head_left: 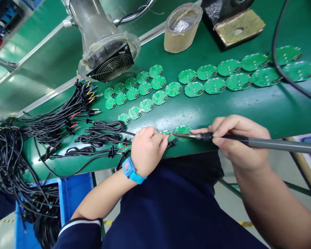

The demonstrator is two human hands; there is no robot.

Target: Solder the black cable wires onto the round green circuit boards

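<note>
My right hand [239, 140] grips a soldering iron [264, 143] like a pen. Its metal tip points left, over a round green circuit board [182, 133] near the table's front edge. My left hand [149, 148] is closed in a pinch on a black cable [171, 143] whose coloured wire ends reach the boards. Under those fingertips a second green board [166, 132] is partly covered. The iron's tip is close to the wires; whether it touches them I cannot tell. A blue wristband [133, 171] sits on my left wrist.
Rows of green boards [215, 85] lie across the green table [150, 116]. Bundled black cables [54, 117] fill the left side, hanging towards a blue bin [76, 193]. Behind stand a fume extractor [111, 64], a tape-wrapped cup [182, 34] and a sponge [239, 27]. A black cord [276, 45] arches at right.
</note>
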